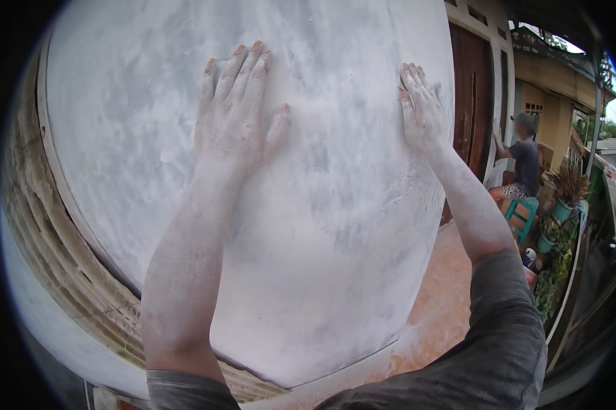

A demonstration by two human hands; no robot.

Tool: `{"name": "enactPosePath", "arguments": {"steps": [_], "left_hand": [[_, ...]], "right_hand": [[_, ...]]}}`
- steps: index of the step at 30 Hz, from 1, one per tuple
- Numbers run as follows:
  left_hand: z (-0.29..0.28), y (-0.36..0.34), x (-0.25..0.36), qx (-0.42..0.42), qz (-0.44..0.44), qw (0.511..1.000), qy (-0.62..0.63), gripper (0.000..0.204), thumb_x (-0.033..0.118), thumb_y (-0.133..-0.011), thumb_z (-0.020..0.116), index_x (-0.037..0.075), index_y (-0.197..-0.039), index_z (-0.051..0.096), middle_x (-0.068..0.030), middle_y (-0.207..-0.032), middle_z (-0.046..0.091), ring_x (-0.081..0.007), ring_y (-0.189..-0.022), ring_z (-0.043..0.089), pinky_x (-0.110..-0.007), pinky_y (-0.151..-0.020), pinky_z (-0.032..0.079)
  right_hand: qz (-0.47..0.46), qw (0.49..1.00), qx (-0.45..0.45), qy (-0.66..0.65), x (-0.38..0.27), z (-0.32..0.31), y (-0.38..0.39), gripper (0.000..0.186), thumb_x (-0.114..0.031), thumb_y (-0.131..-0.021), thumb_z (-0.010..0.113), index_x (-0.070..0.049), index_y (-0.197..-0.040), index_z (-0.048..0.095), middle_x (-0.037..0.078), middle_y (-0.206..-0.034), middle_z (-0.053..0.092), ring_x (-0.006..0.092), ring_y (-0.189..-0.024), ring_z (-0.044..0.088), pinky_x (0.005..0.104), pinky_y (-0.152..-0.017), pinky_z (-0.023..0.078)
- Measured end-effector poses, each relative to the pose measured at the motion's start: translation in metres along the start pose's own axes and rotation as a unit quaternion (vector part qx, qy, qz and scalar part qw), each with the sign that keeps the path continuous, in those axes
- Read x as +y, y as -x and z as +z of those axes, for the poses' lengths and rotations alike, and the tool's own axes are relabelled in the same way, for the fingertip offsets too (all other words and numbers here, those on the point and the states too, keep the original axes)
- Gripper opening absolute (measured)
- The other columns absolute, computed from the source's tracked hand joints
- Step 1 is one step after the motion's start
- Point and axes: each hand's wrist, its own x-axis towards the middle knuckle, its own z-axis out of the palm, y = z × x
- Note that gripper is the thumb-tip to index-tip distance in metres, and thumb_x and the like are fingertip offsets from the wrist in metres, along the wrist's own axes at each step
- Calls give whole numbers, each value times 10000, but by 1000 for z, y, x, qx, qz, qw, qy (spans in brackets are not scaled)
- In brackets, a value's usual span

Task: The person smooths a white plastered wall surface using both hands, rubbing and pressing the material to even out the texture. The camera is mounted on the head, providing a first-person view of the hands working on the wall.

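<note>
Facing both hands (234, 126) (424, 121), the wall's (322, 205) upright; long axis unclear (cropped).

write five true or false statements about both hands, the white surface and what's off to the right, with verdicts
1. The left hand is against the white surface. True.
2. The right hand is beside the surface's left edge. False: it is near the right edge.
3. The left forearm is coated in white. True.
4. The right sleeve is bright red. False: it is dark grey.
5. Another person is in view, by a green stool. True.
</note>
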Motion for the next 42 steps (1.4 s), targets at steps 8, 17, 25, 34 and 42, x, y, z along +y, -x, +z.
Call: {"name": "enactPosePath", "arguments": {"steps": [8,17,25,34,42], "left_hand": [[-1,-5,0,-10,-13,1000,-16,694,280,-926,635,94,-1558,416,-34,-1658,394,-201,-1561,305,-482,-1330,162],[-2,-12,4,-31,-36,997,-53,695,292,-958,611,139,-1593,375,-1,-1674,363,-166,-1573,267,-452,-1337,153],[-7,-13,6,-27,-41,998,-36,703,212,-931,612,114,-1586,378,-24,-1680,356,-221,-1572,278,-484,-1330,151],[-9,-13,9,-31,-46,998,-29,693,190,-932,628,95,-1576,391,-28,-1685,354,-227,-1580,263,-482,-1329,162],[-6,-12,4,-7,-22,1000,10,696,175,-923,627,75,-1571,393,-69,-1665,391,-288,-1561,315,-534,-1307,192]], "right_hand": [[-35,993,115,-21,10,16,-228,552,-325,-1123,315,-66,-1609,362,118,-1693,330,277,-1579,268,547,-1280,199],[-38,992,-107,52,21,2,9,610,-283,-1084,502,-125,-1641,311,76,-1697,327,244,-1601,207,558,-1301,108],[-64,994,94,3,6,1,-263,561,-343,-1123,310,-73,-1613,356,109,-1700,318,259,-1585,258,572,-1275,197],[-89,989,-119,6,2,1,50,625,-340,-1102,431,-111,-1658,260,114,-1724,239,272,-1610,167,619,-1281,115],[-11,1000,23,7,-10,-6,-262,578,-382,-1123,313,-111,-1634,318,85,-1714,289,247,-1592,233,567,-1283,179]]}}
